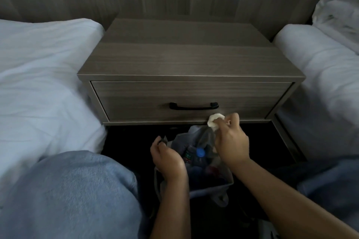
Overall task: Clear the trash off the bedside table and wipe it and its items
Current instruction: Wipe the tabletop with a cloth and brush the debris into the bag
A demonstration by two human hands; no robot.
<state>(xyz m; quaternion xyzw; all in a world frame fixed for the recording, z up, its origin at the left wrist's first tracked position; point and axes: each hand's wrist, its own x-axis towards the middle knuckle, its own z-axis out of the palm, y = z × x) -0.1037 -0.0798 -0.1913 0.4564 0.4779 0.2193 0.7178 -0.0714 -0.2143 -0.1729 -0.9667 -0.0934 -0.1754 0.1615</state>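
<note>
Tabletop [186,58] bare; right hand [231,141] pinches wad [214,121] above bag [202,161], left hand [167,159] grips its rim. Wiping probably remains.

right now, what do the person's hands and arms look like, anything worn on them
Both forearms are bare, with no sleeves in view. The left hand and right hand wear no gloves, and no watch or bracelet shows at either wrist. Rings cannot be made out in this dim light.

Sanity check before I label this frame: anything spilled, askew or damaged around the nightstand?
Nothing stands out. The bedside table top shows no spill, and its drawer sits closed and square. The right hand pinches a crumpled white wad above the trash bag; the left hand holds the bag's edge.
</note>
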